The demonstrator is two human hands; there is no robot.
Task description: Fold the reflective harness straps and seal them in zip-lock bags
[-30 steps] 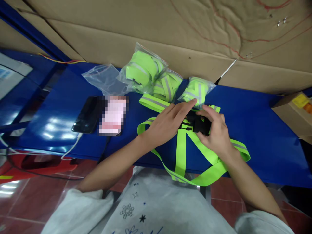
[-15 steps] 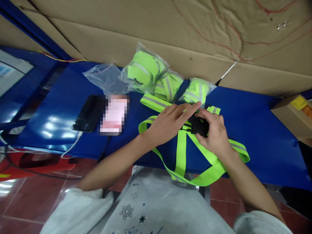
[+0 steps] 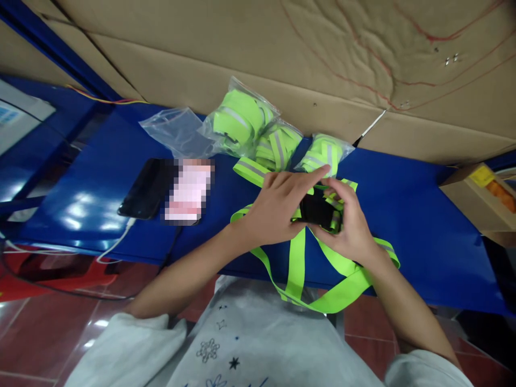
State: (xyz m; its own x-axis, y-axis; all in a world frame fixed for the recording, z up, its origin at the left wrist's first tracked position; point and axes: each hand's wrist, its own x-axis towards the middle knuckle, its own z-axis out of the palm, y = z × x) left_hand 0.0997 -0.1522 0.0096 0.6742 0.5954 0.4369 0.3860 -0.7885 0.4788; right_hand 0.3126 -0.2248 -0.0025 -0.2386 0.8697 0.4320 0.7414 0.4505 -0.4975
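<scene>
Neon-green reflective straps, joined like a harness (image 3: 297,263), lie looped on the blue table, with some loops hanging over its front edge. A black rectangular piece (image 3: 317,209) on the straps is between my two hands. My left hand (image 3: 278,207) grips its left side, thumb below and index finger stretched out above it. From the right, my right hand (image 3: 350,220) closes thumb and fingers around the piece and a bit of strap. Fingers partly hide where the straps meet the black piece.
Behind my hands are clear bags of folded green straps (image 3: 237,121), (image 3: 278,148), (image 3: 327,150). A flat clear bag (image 3: 177,131), a black phone (image 3: 145,188) with a white cable and a blurred-out screen (image 3: 189,191) lie left. A cardboard box (image 3: 471,196) stands right, a cardboard wall (image 3: 193,70) behind.
The black piece has shifted left and tilted between my hands. My right hand has moved left, closer to my left hand. The view has shifted slightly.
</scene>
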